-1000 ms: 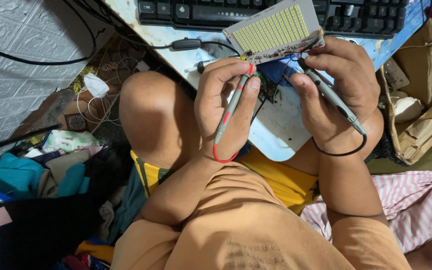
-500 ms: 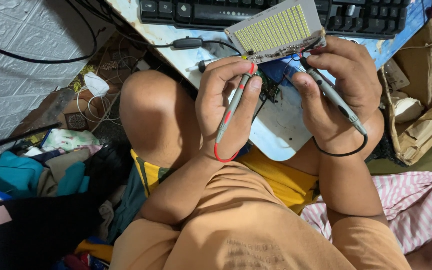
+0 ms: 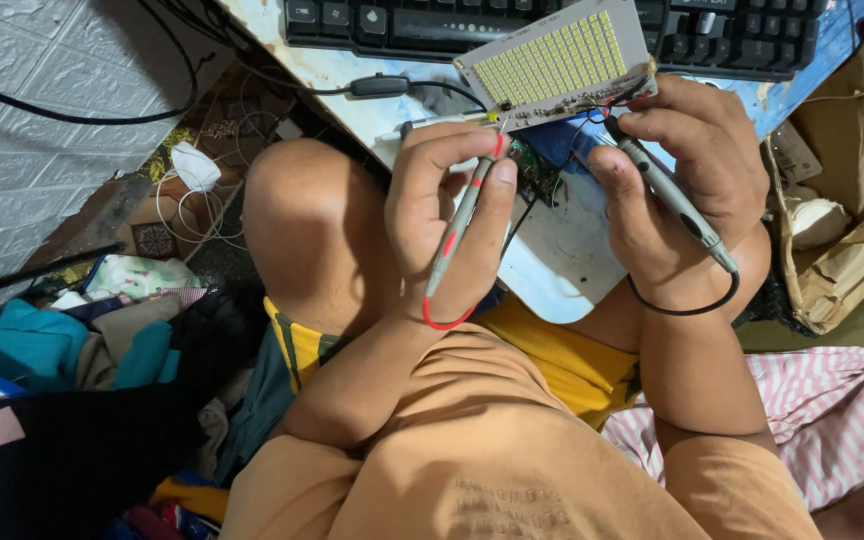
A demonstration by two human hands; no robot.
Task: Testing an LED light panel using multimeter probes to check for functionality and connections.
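Partly hidden behind both hands, the LED panel [image 3: 555, 63] shows only its upper face of yellow cells and a strip of its lower edge, where small parts and thin wires are too fine to make out. It is held tilted over the near edge of the worktop [image 3: 562, 270], just in front of the black keyboard [image 3: 512, 25], whose far rows are cut off by the top of the frame. The left hand [image 3: 447, 215] is curled, thumb and fingers closed around the red test probe [image 3: 462, 225], which points up so that its tip meets the panel's lower edge; its red lead loops below the palm. The right hand [image 3: 687, 190] is also closed, pinching the black test probe [image 3: 667, 195] between thumb and fingers, tip at the panel's lower right corner; whether those fingers also steady the panel cannot be told. A black lead curls under the wrist. Both forearms rise from the lap, the left one beside a raised bare knee [image 3: 317, 225]. Crumpled clothes [image 3: 72, 340] lie on the floor at the left.
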